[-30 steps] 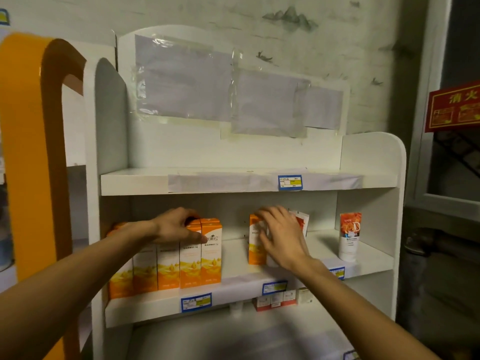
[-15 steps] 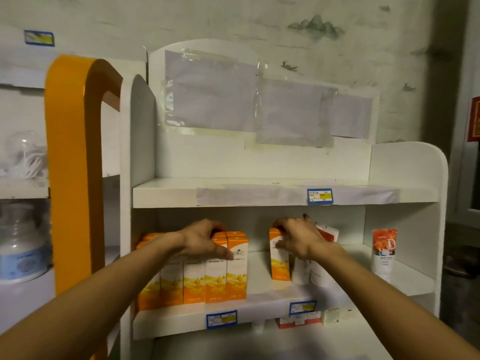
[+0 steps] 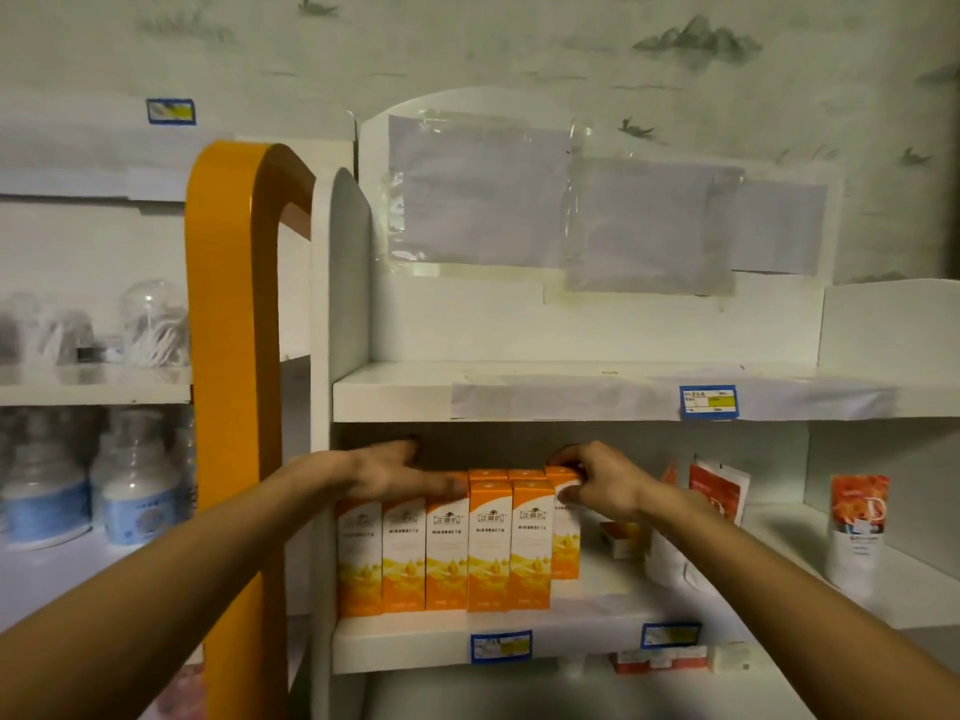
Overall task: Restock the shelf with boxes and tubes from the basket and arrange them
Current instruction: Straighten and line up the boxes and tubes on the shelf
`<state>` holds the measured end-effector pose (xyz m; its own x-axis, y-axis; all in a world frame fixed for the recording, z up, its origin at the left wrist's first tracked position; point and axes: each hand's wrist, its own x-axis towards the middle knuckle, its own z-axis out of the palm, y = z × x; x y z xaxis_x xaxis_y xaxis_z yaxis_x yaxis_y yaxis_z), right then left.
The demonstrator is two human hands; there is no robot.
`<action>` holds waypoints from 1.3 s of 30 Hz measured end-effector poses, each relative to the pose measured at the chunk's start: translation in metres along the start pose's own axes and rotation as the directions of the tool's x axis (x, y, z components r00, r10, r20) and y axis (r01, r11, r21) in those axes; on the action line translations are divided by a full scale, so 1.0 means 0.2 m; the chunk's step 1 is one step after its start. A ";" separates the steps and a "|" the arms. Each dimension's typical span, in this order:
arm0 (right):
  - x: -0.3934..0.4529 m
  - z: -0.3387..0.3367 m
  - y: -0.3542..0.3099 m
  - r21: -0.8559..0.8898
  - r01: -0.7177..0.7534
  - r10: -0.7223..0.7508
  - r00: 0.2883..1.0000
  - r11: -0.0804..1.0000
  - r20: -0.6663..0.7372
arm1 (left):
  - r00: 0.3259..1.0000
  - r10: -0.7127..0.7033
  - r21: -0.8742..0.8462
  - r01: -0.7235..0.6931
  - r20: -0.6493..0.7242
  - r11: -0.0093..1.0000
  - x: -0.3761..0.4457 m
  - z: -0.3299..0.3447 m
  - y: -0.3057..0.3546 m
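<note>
A row of orange-and-white boxes (image 3: 467, 548) stands upright at the left end of the middle shelf (image 3: 571, 641). My left hand (image 3: 395, 472) lies flat across the tops of the leftmost boxes, fingers stretched out. My right hand (image 3: 602, 480) grips the top of the rightmost orange box (image 3: 566, 543), which stands against the row, slightly behind the front boxes. Behind my right forearm, white-and-red tubes (image 3: 719, 488) lean together, with a small box (image 3: 621, 537) low beside them. One more tube (image 3: 857, 532) stands alone at the right. The basket is out of view.
An upper shelf (image 3: 519, 392) with a blue price tag (image 3: 709, 402) sits just above my hands. An orange panel (image 3: 228, 356) separates this unit from a left shelf holding white bottles (image 3: 135, 501). Small red-and-white boxes (image 3: 660, 659) lie on the shelf below.
My right hand has slid the lone orange box left until it meets the row. My left hand stays on the row's tops. The view has swung to the left.
</note>
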<state>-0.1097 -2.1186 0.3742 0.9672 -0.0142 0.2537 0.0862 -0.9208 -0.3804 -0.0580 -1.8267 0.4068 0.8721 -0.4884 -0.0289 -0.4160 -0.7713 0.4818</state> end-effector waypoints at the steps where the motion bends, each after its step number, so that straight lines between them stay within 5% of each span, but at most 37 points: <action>1: -0.01 0.00 0.00 0.014 -0.006 0.006 1.000 1.000 0.011 | 0.998 -0.009 0.053 0.005 0.060 0.999 0.00 0.01 0.00; 4: -0.05 -0.03 0.00 0.056 -0.023 0.021 0.999 0.998 0.047 | 0.987 0.002 0.137 -0.024 0.163 0.990 0.03 0.04 -0.03; 8: -0.09 -0.14 0.06 0.107 -0.061 0.066 0.997 0.992 -0.041 | 0.992 0.019 0.237 -0.049 0.128 0.970 0.08 0.06 -0.05; 14: -0.15 -0.16 0.18 -0.376 -0.148 0.133 0.989 0.915 -0.066 | 0.999 0.030 0.493 -0.044 0.037 0.869 0.09 0.06 -0.05; 18: -0.19 -0.19 0.24 -0.447 -0.143 0.061 0.979 0.883 -0.193 | 0.997 0.067 0.527 -0.071 0.027 0.847 0.08 0.05 -0.06; 21: -0.24 -0.20 0.30 -0.525 -0.168 0.082 0.980 0.834 -0.184 | 0.980 0.172 0.473 -0.104 -0.102 0.875 0.02 0.07 0.02; 24: -0.27 -0.19 0.36 -0.548 -0.185 0.121 0.981 0.816 -0.151 | 0.828 0.498 0.538 -0.306 -0.256 0.785 -0.06 0.20 0.23; 26: -0.29 -0.17 0.39 -0.523 -0.185 0.126 0.981 0.832 -0.147 | 0.701 0.683 0.560 -0.488 -0.204 0.669 -0.10 0.37 0.39; 28: -0.30 -0.15 0.39 -0.511 -0.172 0.103 0.982 0.842 -0.160 | 0.648 0.745 0.558 -0.564 -0.158 0.608 -0.12 0.58 0.54; 39: -0.34 -0.18 0.43 -0.524 -0.144 0.073 0.985 0.840 -0.154 | 0.911 0.413 0.500 -0.360 0.005 0.788 0.06 1.10 0.65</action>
<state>-0.1776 -2.2109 0.3560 0.9226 -0.1411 0.3591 -0.1919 -0.9752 0.1098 -0.1588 -2.0224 0.2772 0.6213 -0.7653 0.1684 -0.7704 -0.6358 -0.0476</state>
